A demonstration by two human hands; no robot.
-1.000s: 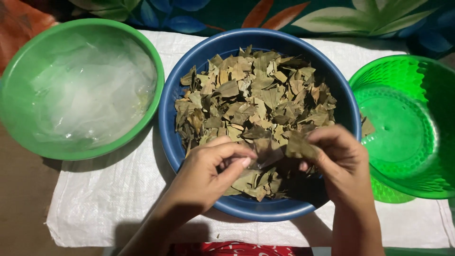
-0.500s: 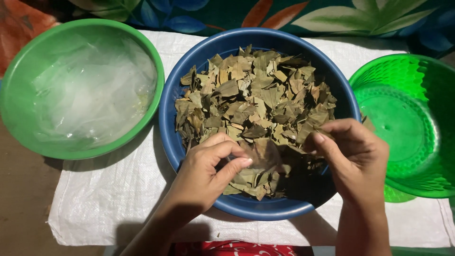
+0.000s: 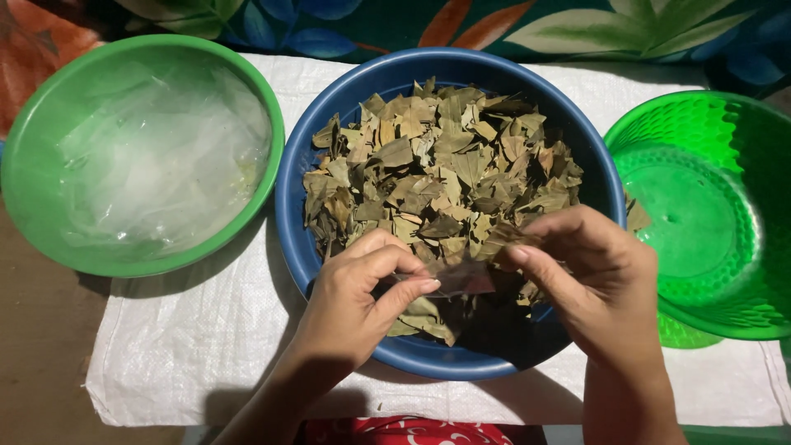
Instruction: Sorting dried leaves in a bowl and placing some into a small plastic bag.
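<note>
Fingers [image 3: 409, 286] of both the left hand [image 3: 358, 309] and right hand [image 3: 593, 284] pinch one dry brown leaf [image 3: 461, 278] over the round blue plastic bowl [image 3: 290, 206] of leaves, mid-way along the white woven sack mat [image 3: 181, 346]. Green bowls sit at both ends; brown floor shows left.

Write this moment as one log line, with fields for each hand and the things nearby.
left hand: pinches leaf piece | right hand: holds its other end | below: blue bowl of dried leaves | sides: green bowl, green basket
</note>
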